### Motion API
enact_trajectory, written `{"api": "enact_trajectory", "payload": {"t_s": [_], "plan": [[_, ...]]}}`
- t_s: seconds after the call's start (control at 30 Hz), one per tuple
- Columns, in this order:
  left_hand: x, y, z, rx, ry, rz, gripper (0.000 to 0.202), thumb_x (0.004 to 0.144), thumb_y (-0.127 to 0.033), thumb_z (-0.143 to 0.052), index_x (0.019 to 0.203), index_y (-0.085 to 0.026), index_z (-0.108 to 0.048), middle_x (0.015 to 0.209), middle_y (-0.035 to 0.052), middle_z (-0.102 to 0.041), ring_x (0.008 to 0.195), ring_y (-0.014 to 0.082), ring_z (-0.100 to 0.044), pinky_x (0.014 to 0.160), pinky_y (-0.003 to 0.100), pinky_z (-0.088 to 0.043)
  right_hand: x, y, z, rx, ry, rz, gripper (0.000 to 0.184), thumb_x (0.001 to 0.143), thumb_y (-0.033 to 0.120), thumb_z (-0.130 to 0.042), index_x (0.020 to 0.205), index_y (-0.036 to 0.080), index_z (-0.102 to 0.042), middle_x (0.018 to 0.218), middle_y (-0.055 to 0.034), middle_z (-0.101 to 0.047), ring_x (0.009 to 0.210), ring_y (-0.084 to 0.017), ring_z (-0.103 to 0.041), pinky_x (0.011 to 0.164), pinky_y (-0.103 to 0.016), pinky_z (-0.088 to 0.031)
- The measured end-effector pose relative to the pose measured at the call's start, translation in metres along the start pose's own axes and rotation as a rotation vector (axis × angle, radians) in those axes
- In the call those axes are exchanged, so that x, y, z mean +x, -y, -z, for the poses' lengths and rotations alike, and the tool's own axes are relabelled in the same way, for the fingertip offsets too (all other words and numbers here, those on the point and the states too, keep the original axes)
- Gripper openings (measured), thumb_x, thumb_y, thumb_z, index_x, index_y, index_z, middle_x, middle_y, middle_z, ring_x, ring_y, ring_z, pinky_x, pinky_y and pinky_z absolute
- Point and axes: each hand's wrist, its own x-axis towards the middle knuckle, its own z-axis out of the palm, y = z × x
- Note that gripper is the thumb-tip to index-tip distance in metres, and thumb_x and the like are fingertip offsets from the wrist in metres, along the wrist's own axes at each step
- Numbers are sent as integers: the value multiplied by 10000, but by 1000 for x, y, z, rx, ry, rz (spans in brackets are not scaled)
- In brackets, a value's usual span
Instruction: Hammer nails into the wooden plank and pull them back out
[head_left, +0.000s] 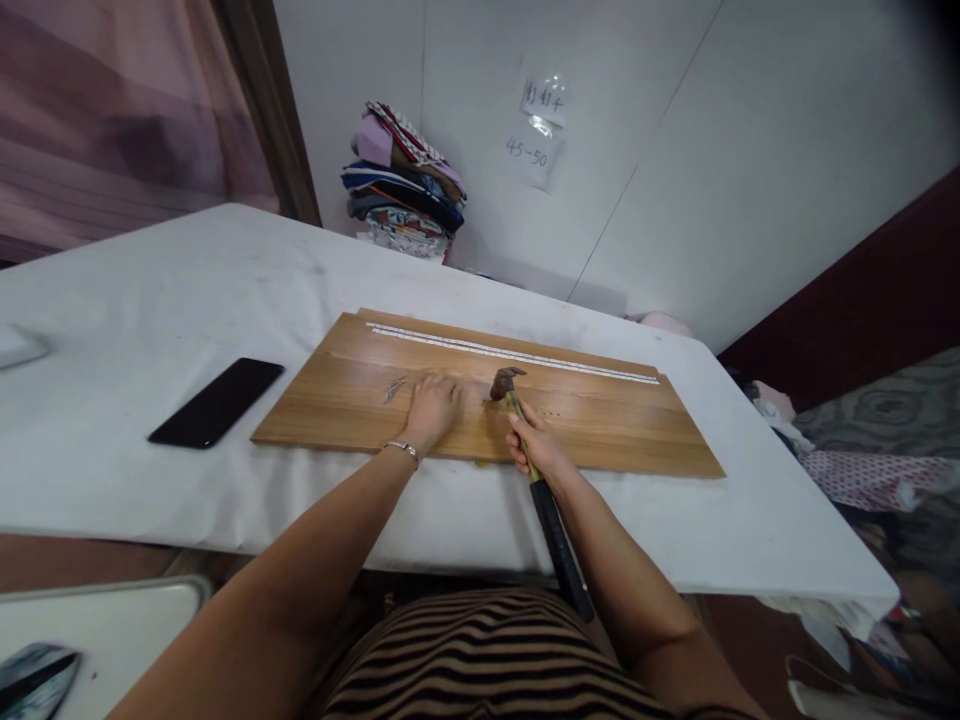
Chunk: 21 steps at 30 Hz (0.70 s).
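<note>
A brown wooden board lies on the white-covered table. My right hand is wrapped round the shaft of a claw hammer, whose rusty head is just over the middle of the board. Its black grip hangs back past the table's front edge. Flat on the board, left of the hammer head, rests my left hand, fingers stretched out. Beside it lies a small heap of nails. Several small dark nail marks show on the board to the right of the hammer.
Two white printed strips run along the board's far side. A black phone lies on the white tablecloth at left. Folded clothes are stacked at the back by the wall. A white tray-like surface stands lower left.
</note>
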Motion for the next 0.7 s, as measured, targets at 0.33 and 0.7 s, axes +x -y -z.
{"api": "enact_trajectory", "payload": {"t_s": [0.33, 0.7], "plan": [[-1, -3, 4, 2, 16, 19, 284, 997, -250, -425, 903, -181, -685, 1125, 172, -727, 1131, 304, -626, 1032, 455, -454, 3, 1, -2, -7, 12, -6, 758, 953, 454, -643, 1634, 311, -343, 572, 127, -450, 348, -53, -356, 351, -149, -257], [0, -1, 2, -60, -2, -19, 353, 1024, -356, -462, 902, -203, -755, 1037, 123, -761, 1101, 275, -633, 1051, 429, -439, 3, -3, -1, -13, 12, 6, 743, 960, 455, -629, 1633, 311, -349, 571, 127, -448, 347, -54, -358, 346, -149, -265]]}}
